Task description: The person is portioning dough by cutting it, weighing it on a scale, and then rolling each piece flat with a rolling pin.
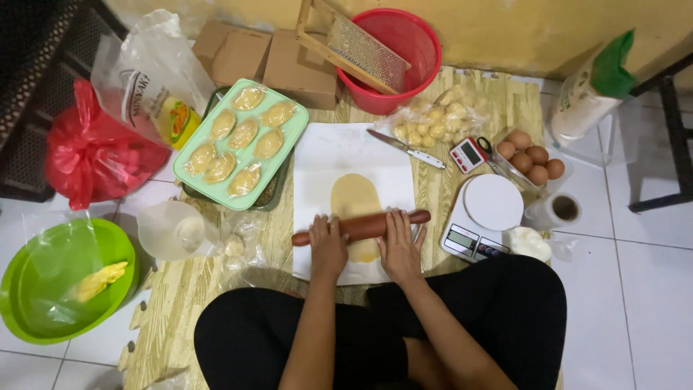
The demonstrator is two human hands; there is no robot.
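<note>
Both my hands press down on a brown wooden rolling pin [361, 226] that lies across a flattened oval of yellow dough [354, 196]. My left hand [327, 248] rests palm-down on the pin's left half, my right hand [398, 245] on its right half. The dough sits on a white sheet [346, 144] spread over a woven mat. Part of the dough is hidden under the pin and my hands.
A light green tray [287, 148] of filled pastries lies left of the sheet. A knife [404, 149], a bag of dough balls [437, 119], a red basin [419, 36] with a grater, a kitchen scale [485, 217], eggs [530, 159] and a green bowl [119, 253] surround it.
</note>
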